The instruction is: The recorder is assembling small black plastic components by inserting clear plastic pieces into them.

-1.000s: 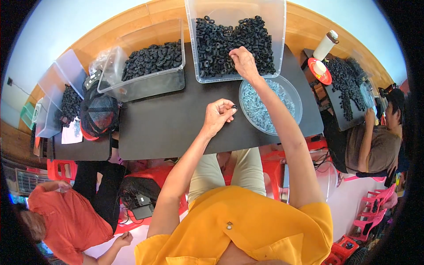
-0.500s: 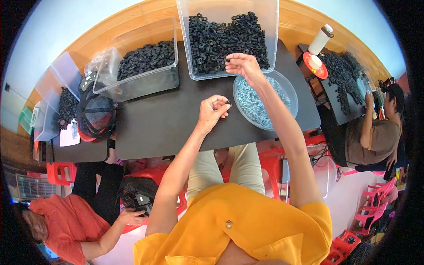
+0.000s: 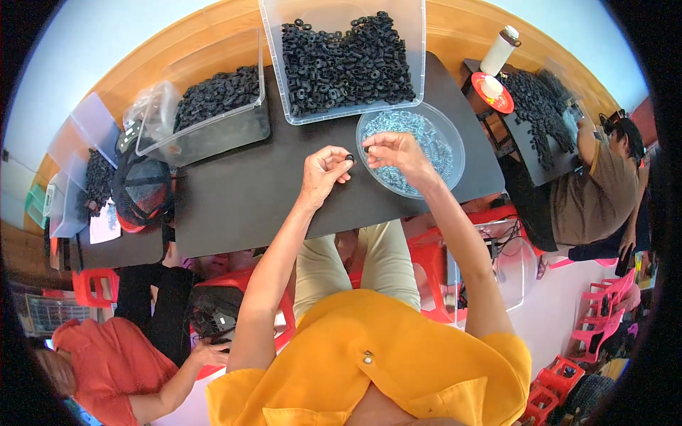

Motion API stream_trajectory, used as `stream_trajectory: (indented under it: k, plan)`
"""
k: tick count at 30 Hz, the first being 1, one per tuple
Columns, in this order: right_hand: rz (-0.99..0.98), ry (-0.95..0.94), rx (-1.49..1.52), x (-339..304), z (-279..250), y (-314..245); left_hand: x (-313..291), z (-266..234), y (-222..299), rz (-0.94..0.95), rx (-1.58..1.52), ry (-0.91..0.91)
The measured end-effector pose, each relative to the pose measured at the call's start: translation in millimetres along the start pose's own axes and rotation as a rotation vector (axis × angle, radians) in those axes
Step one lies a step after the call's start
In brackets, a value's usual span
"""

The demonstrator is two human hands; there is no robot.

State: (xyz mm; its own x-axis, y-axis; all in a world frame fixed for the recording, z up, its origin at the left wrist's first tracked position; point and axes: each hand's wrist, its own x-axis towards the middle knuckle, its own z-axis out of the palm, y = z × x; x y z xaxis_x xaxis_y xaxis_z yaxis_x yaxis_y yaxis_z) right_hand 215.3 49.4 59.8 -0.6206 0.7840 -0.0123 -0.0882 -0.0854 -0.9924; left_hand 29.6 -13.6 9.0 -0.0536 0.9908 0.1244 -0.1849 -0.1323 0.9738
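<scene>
My left hand (image 3: 323,169) hovers over the black table (image 3: 241,192), pinching a small black ring (image 3: 349,157) at its fingertips. My right hand (image 3: 393,150) is right beside it, above the near rim of the round clear bowl (image 3: 447,135) of small silvery-blue parts, fingers pinched on a tiny dark piece. The two hands almost touch. Behind them stands a clear bin (image 3: 273,42) heaped with black rubber rings (image 3: 344,60).
A second clear bin (image 3: 245,131) of black rings stands at the left, with a black and red cap (image 3: 142,192) beside it. A person in a brown shirt (image 3: 593,192) works at a ring-covered table on the right. Another person in orange (image 3: 106,366) sits lower left.
My right hand has pulled back from the ring bin to the near edge of the bowl. It now meets my left hand, which kept its pinch and shifted slightly.
</scene>
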Motion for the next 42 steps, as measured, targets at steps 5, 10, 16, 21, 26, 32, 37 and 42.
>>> stream_trajectory:
  k: [5,10,16,21,26,32,37,42]
  plan:
    - [0.019,-0.005,-0.003,-8,3,4,1,-1,-2,0.001,0.021,-0.018]
    - [0.026,-0.008,0.056,-8,5,8,0,1,0,0.006,0.022,-0.017]
    - [0.060,-0.044,0.185,-8,6,8,0,0,2,-0.010,0.021,-0.020]
    - [0.032,-0.056,0.276,-7,8,10,1,-1,-1,-0.012,0.011,-0.032]
    - [0.038,-0.016,0.260,-9,11,7,0,-1,-2,-0.015,-0.001,-0.032]
    - [0.048,-0.020,0.151,-8,9,9,1,-1,-3,-0.013,0.009,-0.034]
    - [-0.014,0.050,0.017,-7,17,4,0,0,2,-0.021,0.030,-0.040]
    - [-0.110,0.084,-0.117,1,19,8,0,1,2,-0.012,0.031,-0.021]
